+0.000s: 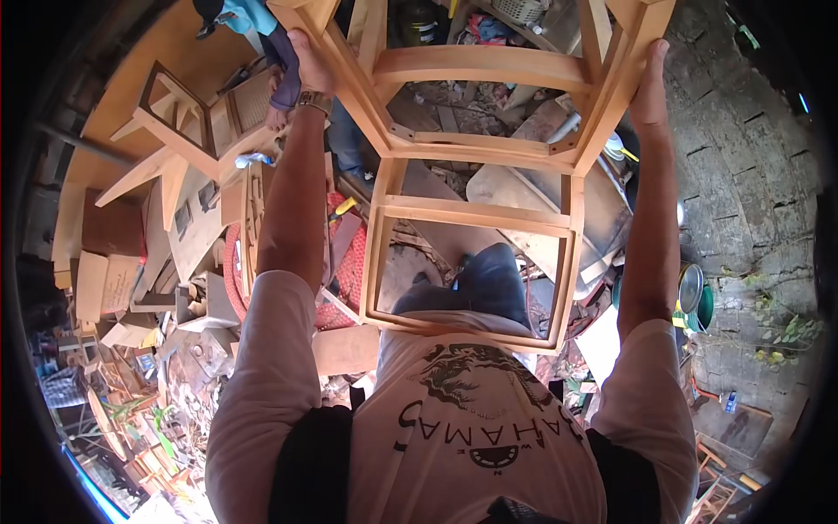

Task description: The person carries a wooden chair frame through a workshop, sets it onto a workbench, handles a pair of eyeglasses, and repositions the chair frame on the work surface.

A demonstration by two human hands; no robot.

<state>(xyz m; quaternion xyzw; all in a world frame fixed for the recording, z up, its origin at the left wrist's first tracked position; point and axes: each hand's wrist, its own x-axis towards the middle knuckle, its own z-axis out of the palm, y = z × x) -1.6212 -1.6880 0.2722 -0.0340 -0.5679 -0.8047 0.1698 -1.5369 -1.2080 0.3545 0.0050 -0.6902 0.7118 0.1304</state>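
A bare wooden chair frame (476,154) is held up in front of my chest, its open seat frame close to my shirt and its legs and rails farther off. My left hand (312,66) wears a wristwatch (315,102) and is closed on the frame's left side. On the opposite side, my right hand (649,87) presses along the outer edge of the frame, its fingers mostly hidden behind the wood. A co-worker's hand (278,113) and dark sleeve (284,59) are just beside my left forearm.
A second wooden chair frame (175,122) stands on a bench at the left. Cardboard boxes (106,284), a red woven mat (234,262) and wood scraps clutter the floor. A weathered block wall (742,175) runs along the right, with a green container (701,307) near it.
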